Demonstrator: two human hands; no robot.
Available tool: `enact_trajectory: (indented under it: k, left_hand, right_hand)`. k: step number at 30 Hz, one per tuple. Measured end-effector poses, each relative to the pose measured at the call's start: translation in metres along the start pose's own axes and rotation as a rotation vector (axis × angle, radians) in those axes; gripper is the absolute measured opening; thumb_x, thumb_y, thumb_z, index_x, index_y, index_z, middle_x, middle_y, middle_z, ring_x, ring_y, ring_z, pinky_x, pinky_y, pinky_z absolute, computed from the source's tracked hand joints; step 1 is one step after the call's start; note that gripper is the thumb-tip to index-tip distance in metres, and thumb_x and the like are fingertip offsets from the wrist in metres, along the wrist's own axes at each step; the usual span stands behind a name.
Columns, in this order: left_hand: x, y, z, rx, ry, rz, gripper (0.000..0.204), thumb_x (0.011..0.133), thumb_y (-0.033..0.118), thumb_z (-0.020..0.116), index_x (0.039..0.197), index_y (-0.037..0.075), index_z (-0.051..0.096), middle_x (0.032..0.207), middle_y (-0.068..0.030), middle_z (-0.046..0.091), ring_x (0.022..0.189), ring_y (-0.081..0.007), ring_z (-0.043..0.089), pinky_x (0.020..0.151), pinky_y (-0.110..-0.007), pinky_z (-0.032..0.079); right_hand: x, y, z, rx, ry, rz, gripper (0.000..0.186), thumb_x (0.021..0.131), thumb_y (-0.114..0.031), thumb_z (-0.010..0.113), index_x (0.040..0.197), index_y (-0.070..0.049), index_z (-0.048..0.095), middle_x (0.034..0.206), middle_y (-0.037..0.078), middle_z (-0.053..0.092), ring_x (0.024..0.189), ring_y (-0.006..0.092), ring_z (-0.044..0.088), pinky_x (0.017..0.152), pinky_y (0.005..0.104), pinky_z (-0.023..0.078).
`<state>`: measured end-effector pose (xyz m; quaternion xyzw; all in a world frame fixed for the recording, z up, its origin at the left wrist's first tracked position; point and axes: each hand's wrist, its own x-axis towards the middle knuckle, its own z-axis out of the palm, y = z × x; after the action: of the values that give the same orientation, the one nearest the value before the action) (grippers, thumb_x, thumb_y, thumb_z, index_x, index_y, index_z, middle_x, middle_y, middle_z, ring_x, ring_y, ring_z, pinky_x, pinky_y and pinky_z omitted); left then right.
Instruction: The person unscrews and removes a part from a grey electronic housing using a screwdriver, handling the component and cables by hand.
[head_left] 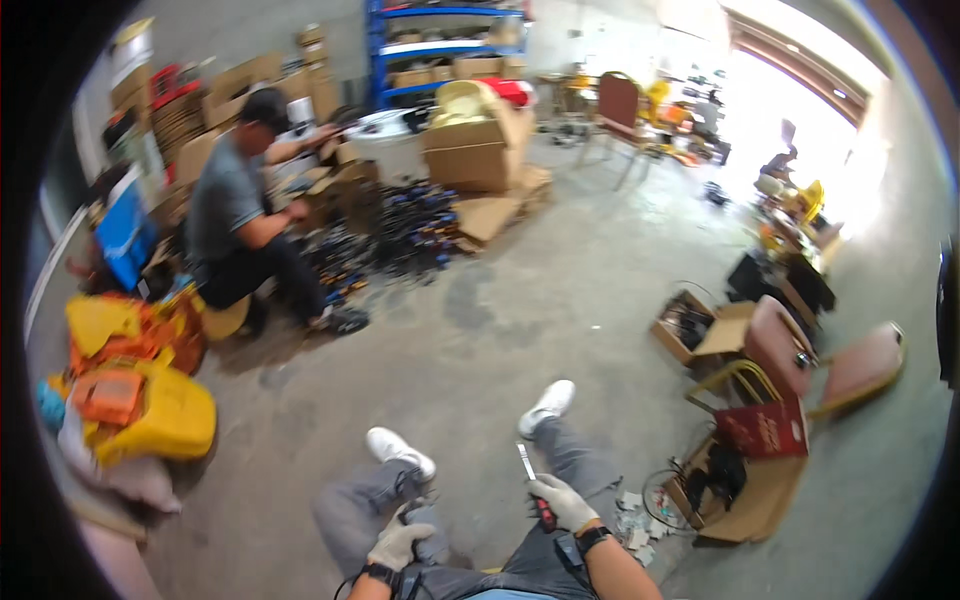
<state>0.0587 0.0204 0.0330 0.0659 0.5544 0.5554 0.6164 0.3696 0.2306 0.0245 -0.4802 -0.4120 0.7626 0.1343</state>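
- The tool point(544, 514), with a red handle and a slim silvery blade, is in the gloved right hand point(564, 502), above the right thigh; its fingers are wrapped round the handle and the blade points up and slightly left.
- The gloved left hand point(397, 545) is over the lap, fingers curled round a grey part point(424, 520) whose shape is too blurred to make out.
- Just beside the right leg, pale scraps point(637, 522) litter the floor.
- Beyond them an open carton point(770, 505) with black gear point(722, 472) inside crowds the right side; a red box point(750, 432) sits against its far edge.
- Behind that are two pinkish chair pads point(778, 345) point(862, 368), and a smaller carton point(678, 335) with dark contents.
- On the left, yellow casings point(175, 412) and orange ones point(108, 396) are heaped together.
- Ahead to the left, a co-worker point(225, 200) crouches at a spread of black parts point(410, 232), near a big carton point(465, 155).
- At the back stand a blue rack point(450, 48) and a red chair point(620, 103), well apart from the hands.
- Pale lettering marks the red box; the tool shows no mark clear enough to make out.
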Motion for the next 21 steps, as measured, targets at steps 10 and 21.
enact_trajectory:
  k: [10,21]
  left_hand:
    - [0.031,-0.014,0.005,0.006,-0.013,0.0,0.068,0.078,-0.011,0.081,0.14,0.007,0.062,0.123,-0.0095,0.073,0.112,-0.0259,0.074,0.101,-0.043,0.065]
    - [0.022,-0.008,0.006,0.053,0.039,0.017,0.069,0.078,-0.01,0.082,0.143,0.007,0.064,0.121,-0.0068,0.073,0.111,-0.0243,0.074,0.1,-0.043,0.064]
  right_hand:
    - [-0.008,-0.012,-0.019,0.097,0.062,0.017,0.042,0.113,-0.033,0.066,0.136,0.002,0.066,0.105,0.006,0.071,0.089,0.0151,0.072,0.081,0.0359,0.066]
    - [-0.002,-0.011,-0.014,0.07,0.053,0.017,0.039,0.111,-0.029,0.068,0.134,0.003,0.067,0.103,0.006,0.071,0.087,0.0153,0.072,0.08,0.0352,0.066]
